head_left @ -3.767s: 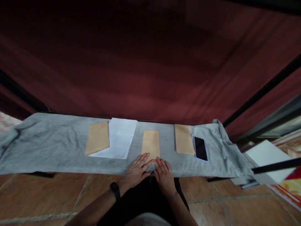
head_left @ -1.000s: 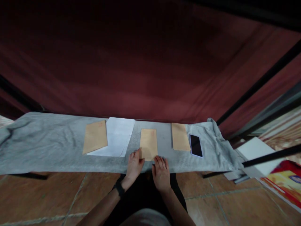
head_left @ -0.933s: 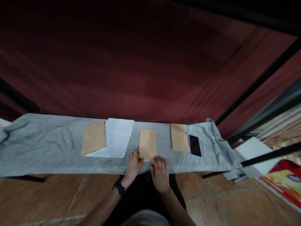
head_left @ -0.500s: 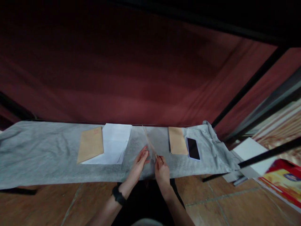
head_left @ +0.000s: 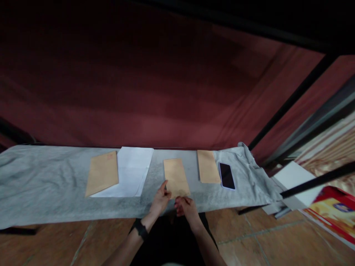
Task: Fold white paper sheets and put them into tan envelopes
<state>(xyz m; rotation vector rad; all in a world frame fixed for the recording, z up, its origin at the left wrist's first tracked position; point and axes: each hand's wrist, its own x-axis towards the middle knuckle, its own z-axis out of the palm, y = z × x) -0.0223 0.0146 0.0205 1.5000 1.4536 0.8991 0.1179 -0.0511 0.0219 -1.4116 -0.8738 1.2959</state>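
A brown envelope (head_left: 176, 177) lies flat in front of me on the grey cloth (head_left: 69, 208). My left hand (head_left: 161, 197), with a black band on the wrist, touches its lower left corner, thumb and fingers apart. At the lower edge, my right hand (head_left: 186, 207) has its fingers curled in, closed at the envelope's near end; the fingertips are small and partly hidden. To the left, another brown envelope (head_left: 103, 173) overlaps white paper sheets (head_left: 132, 171). On the right lie more brown envelopes (head_left: 208, 166), beside a phone (head_left: 227, 176).
Behind the cloth-covered surface hangs a dark red fabric (head_left: 155, 125). A black metal bar (head_left: 294, 99) slants down on the right. Beyond the right end are a white box (head_left: 295, 181) and a red and yellow package (head_left: 335, 210). Tiled floor (head_left: 238, 236) shows below.
The middle envelope, held up edge-on before, now lies flat on the cloth. Both hands have moved down towards me, and the view has shifted slightly.
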